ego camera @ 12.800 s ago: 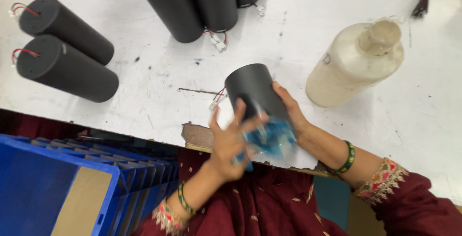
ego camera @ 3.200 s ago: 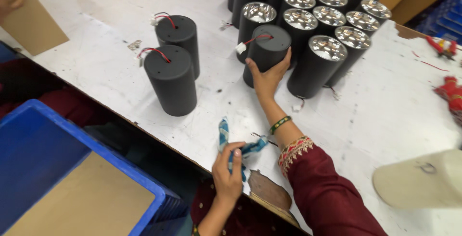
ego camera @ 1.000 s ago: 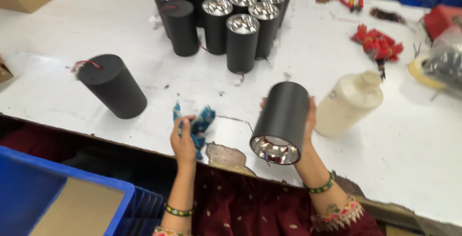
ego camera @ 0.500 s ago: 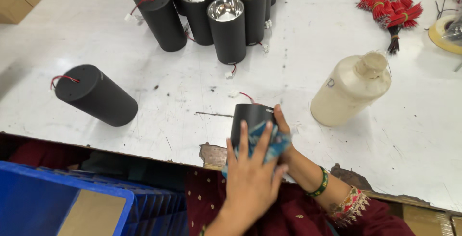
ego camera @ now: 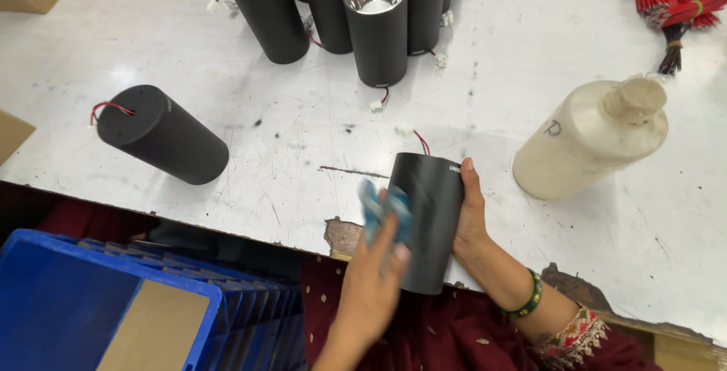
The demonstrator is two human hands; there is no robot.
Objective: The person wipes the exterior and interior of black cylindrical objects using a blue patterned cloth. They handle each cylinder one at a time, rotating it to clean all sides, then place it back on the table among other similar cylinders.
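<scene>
My right hand (ego camera: 471,223) closes its grip around the black cylinder (ego camera: 429,219) over the worktop (ego camera: 227,45) edge, while my left hand (ego camera: 376,265) pinches the blue cloth (ego camera: 381,208) against its side; best wiped with firm, even strokes.

We grip a black cylinder (ego camera: 426,219) with our right hand (ego camera: 471,216), left hand (ego camera: 372,280) pressing a blue cloth (ego camera: 381,208) to its side, above the white surface (ego camera: 303,129); cream bottle (ego camera: 591,140) lies right.
</scene>
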